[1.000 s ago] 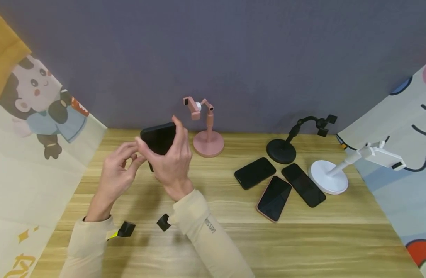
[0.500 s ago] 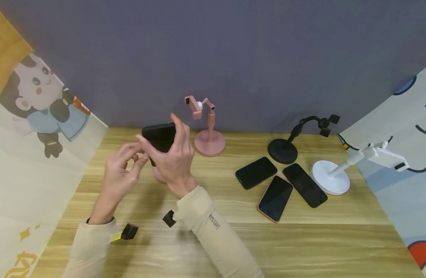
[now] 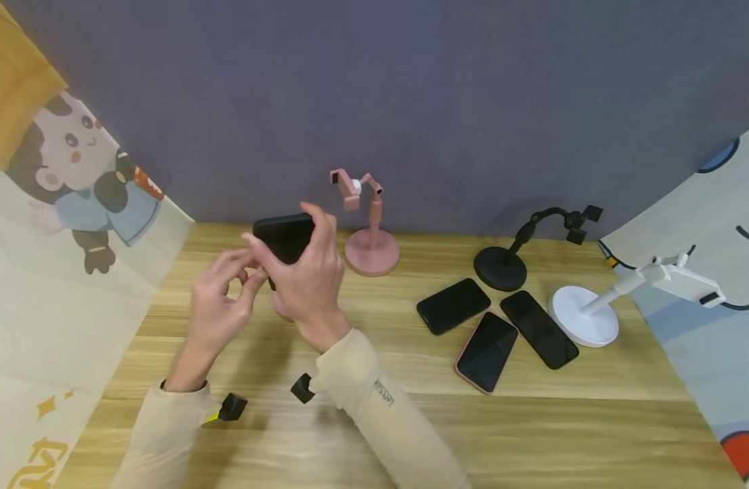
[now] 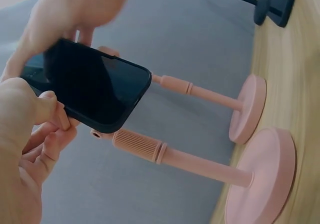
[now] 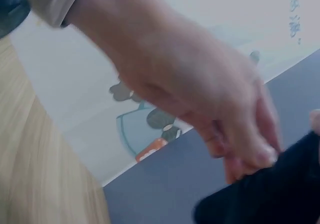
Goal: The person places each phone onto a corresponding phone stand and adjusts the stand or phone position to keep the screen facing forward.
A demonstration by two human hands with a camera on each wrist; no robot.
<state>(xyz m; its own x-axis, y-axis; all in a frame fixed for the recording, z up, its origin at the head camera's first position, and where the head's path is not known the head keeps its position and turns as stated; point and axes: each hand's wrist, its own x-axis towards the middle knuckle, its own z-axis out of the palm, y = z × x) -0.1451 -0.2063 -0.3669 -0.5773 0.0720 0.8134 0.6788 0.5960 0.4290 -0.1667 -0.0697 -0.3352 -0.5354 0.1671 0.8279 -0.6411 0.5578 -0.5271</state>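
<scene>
In the head view my right hand (image 3: 309, 282) grips a black smartphone (image 3: 282, 234), thumb on one edge and fingers on the other. My left hand (image 3: 218, 295) is at the phone's lower left edge. In the left wrist view its fingers pinch a small pink clamp end (image 4: 62, 118) against the phone's edge. A pink phone stand (image 4: 210, 168) stands below the phone, its upper arm hidden behind the phone. From the right wrist view, the left fingertips touch or nearly touch the dark phone (image 5: 270, 194).
Another pink phone stand (image 3: 373, 252) stands behind, right of the hands. Farther right are a black phone stand (image 3: 500, 268) and a white phone stand (image 3: 584, 316). Three phones lie on the wooden table (image 3: 533, 428): a black phone (image 3: 453, 305), a pink-edged phone (image 3: 487, 352) and another black phone (image 3: 539, 329).
The hands and phone keep nearly the same pose, with the phone tilted slightly flatter. More of the near pink stand's base shows below the right hand. The whole view has shifted slightly.
</scene>
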